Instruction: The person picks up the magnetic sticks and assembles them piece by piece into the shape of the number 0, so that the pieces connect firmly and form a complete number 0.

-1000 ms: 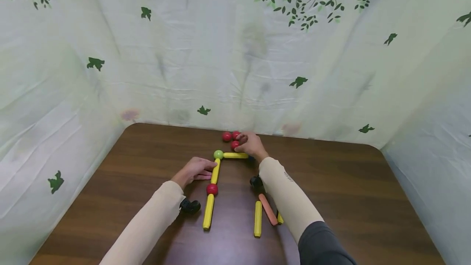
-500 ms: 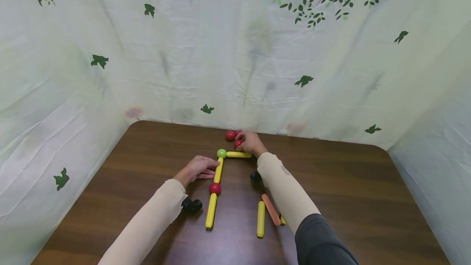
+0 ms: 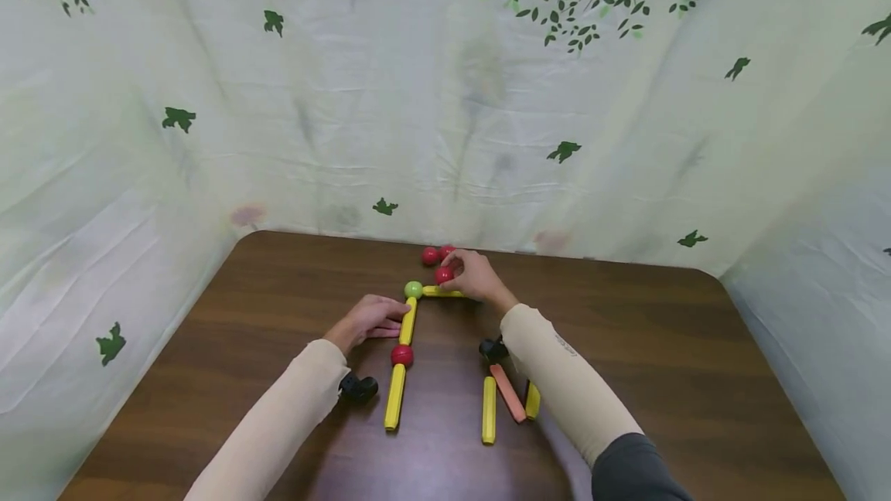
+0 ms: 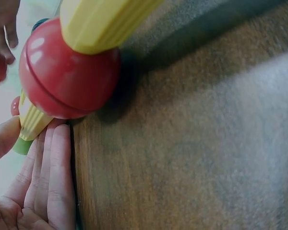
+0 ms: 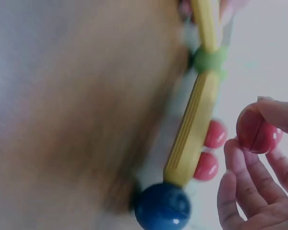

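My left hand (image 3: 369,319) pinches a yellow toy stick (image 3: 408,323) between thumb and fingers. A green ball (image 3: 414,289) joins its far end, and a ridged red ball (image 4: 69,72) joins its near end. From that red ball, a second yellow stick (image 3: 394,398) runs toward me. Another yellow stick (image 5: 194,129) goes right from the green ball to a blue ball (image 5: 163,207), which the right hand hides in the head view. My right hand (image 3: 476,277) holds a loose red ball (image 5: 254,129) between thumb and fingertips, close by that stick.
Two more red balls (image 3: 430,256) lie near the table's back edge, behind the right hand. Nearer me, a yellow stick (image 3: 489,410), an orange stick (image 3: 508,394) and another yellow stick (image 3: 533,400) lie by the right forearm. A leaf-print curtain (image 3: 313,138) hangs behind the table.
The right forearm has swung outward to the right, showing more of the yellow stick beside it. More of the red ball shows between the right thumb and fingers. The left hand keeps its place.
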